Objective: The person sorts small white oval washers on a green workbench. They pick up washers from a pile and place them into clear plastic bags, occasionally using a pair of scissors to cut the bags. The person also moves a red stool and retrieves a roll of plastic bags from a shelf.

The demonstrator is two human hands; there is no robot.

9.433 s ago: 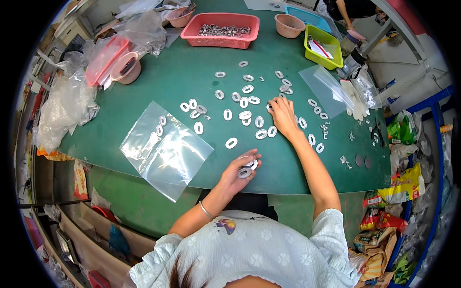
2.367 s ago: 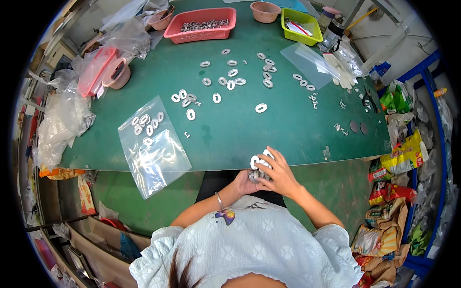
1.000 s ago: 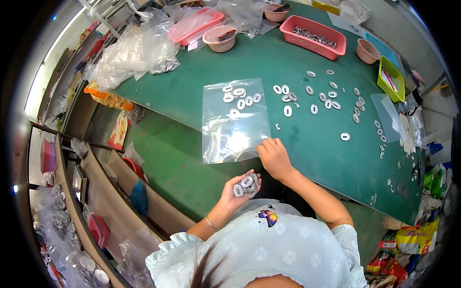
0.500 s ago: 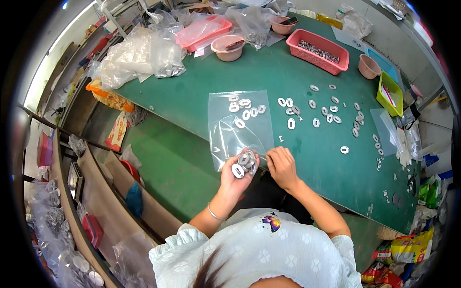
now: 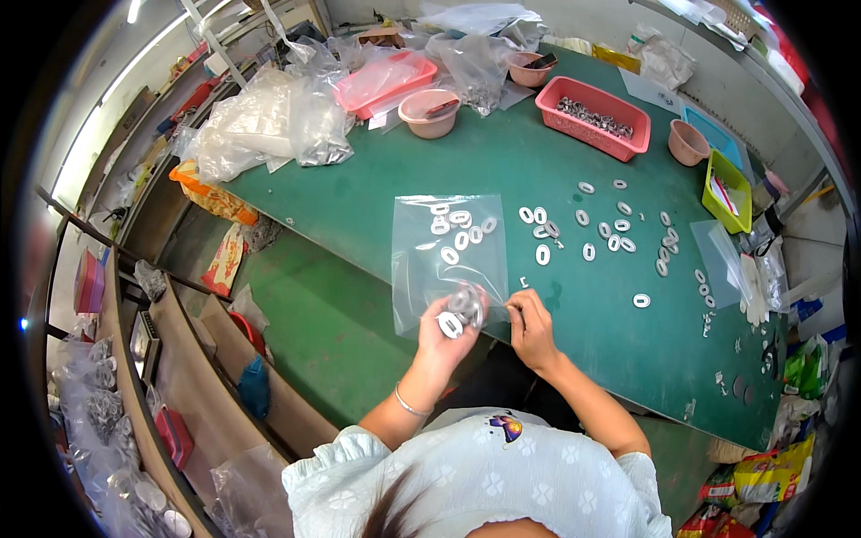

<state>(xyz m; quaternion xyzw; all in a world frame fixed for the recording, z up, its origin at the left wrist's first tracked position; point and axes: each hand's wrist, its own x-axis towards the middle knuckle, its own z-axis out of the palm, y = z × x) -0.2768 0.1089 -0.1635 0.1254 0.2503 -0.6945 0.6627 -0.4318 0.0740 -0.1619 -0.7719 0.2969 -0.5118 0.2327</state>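
My left hand (image 5: pixel 441 345) is palm up at the table's near edge, its fingers curled round several oval metal plates (image 5: pixel 450 325) with a slot in the middle. The upper ones are smeared by motion. Beneath the fingertips lies the near part of a clear plastic bag (image 5: pixel 417 269), flat on the table, with more oval plates (image 5: pixel 449 255) on or inside it; I cannot tell which. Just right of the bag's near corner, my right hand (image 5: pixel 531 330) is closed with thumb and fingertips together. What it pinches, if anything, is too small to make out.
Loose oval plates (image 5: pixel 543 255) and small metal bits (image 5: pixel 525 282) are scattered on the green table (image 5: pixel 359 197). Farther back stand a pink basket (image 5: pixel 592 136) of metal parts, pale pink bowls (image 5: pixel 429 125) and plastic bags (image 5: pixel 260 125). A lime-green basket (image 5: pixel 727 206) is at the right.
The view has shifted a little, so the table appears lower. My left hand's held plates have become blurred by motion. My right hand's fingertips have come together more tightly beside the bag.
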